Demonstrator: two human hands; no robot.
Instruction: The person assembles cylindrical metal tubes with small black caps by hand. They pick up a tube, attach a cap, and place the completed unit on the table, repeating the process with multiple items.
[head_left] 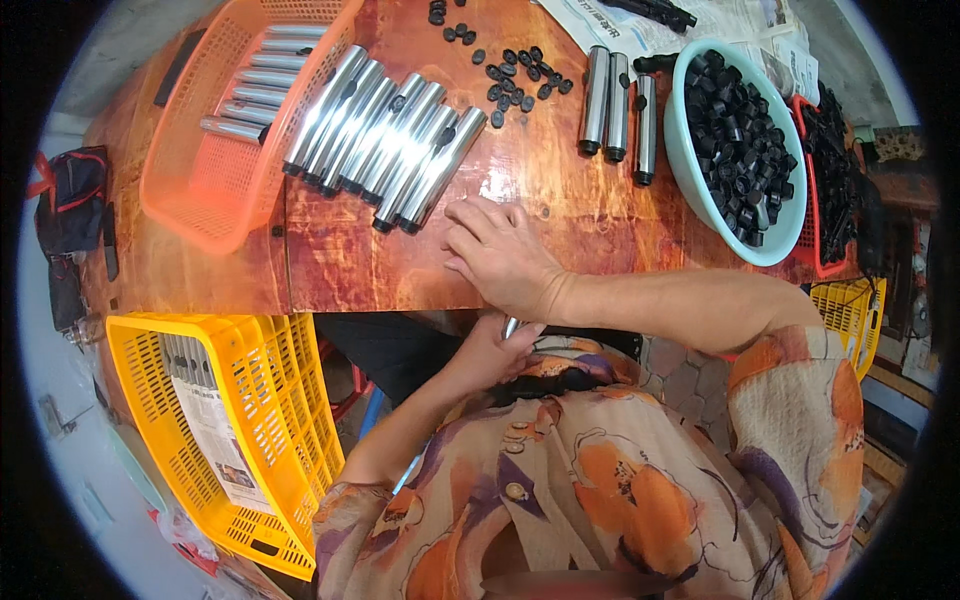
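My left hand point(492, 354) is closed just below the table's front edge, in front of my body. A short bit of a shiny silver metal tube point(511, 327) shows between its fingers; the rest of the tube is hidden. Over the table edge, palm down, is my right hand point(503, 252), its fingers bent and drawn together. What may be under those fingers cannot be seen. Closest to it lies a row of silver tubes point(385, 135) with black ends, side by side. Small black oval parts point(508, 70) are scattered farther back.
An orange basket point(205, 235) holding more tubes stands at left. On the right are three tubes point(618, 105), a pale blue basin point(684, 172) of black caps and a red basket point(832, 268) of black parts. A yellow crate point(290, 420) sits below left; newspaper point(580, 22) lies behind.
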